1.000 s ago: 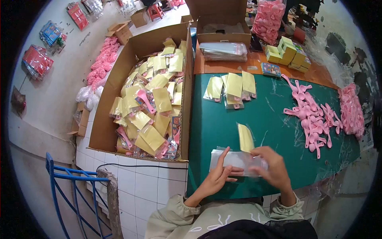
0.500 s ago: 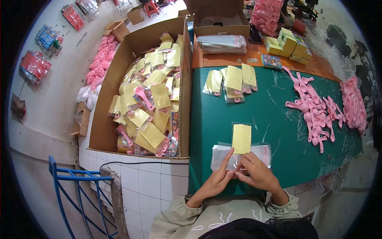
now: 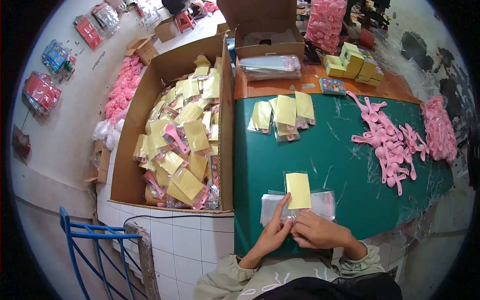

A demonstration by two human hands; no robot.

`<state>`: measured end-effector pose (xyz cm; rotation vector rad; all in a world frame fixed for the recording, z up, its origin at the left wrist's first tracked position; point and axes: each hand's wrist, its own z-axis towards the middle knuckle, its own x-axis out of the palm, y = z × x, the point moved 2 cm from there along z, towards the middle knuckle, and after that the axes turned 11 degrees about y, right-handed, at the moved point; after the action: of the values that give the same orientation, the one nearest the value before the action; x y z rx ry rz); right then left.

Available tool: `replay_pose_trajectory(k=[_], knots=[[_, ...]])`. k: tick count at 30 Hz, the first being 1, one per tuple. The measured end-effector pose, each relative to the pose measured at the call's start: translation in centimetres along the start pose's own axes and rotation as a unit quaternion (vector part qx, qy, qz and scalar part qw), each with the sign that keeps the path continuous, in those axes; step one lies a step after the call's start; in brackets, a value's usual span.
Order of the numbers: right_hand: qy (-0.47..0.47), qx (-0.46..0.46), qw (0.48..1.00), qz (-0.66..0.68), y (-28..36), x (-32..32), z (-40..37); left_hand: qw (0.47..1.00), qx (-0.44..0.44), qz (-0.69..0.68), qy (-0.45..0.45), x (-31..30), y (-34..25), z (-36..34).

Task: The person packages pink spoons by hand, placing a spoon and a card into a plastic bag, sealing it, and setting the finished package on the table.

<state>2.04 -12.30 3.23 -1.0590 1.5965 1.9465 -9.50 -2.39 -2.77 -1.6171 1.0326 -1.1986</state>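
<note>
A clear plastic packet with a yellow card [image 3: 299,191] in it lies over a stack of clear plastic bags [image 3: 322,204] near the table's front edge. My left hand [image 3: 271,234] has its index finger stretched along the card's left edge, while its thumb is at the packet's lower end. My right hand [image 3: 320,231] is closed there too, fingers curled and tips almost against my left thumb. Both hands pinch the packet's lower end; my fingers hide most of that end. Farther up the green table lie several packets with yellow cards [image 3: 286,111] and pink handle ends.
To the left stands a large cardboard box [image 3: 226,165] full of similar packets. Loose pink spoons [image 3: 387,145] are piled on the right, beside a bag of pink spoons [image 3: 440,129]. Stacks of cards [image 3: 351,61] and clear bags [image 3: 270,67] sit at the back. A blue metal frame [image 3: 97,235] is lower left.
The camera view has tilted, so the table appears lower. My right fingers have curled in more at the packet's lower end. My left index finger stays along the card.
</note>
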Motion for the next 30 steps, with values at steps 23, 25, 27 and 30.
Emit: replay_pose_trajectory(k=[23,25,27,30], knots=[[-0.223,0.172,0.954,0.098,-4.2,0.4,-4.2,0.990,-0.032,-0.109,0.078,0.1,-1.5,0.2],[-0.232,0.178,0.950,0.113,-4.0,-0.2,-4.3,0.981,-0.027,-0.175,0.079,0.0,-2.1,-0.2],[-0.223,0.175,0.951,0.120,-3.9,-0.7,-4.4,0.998,-0.035,0.045,0.036,-0.1,-2.5,-0.2],[-0.190,0.161,0.959,0.132,-3.8,-0.9,-4.4,0.972,-0.001,0.237,0.004,0.1,-2.7,-0.1]])
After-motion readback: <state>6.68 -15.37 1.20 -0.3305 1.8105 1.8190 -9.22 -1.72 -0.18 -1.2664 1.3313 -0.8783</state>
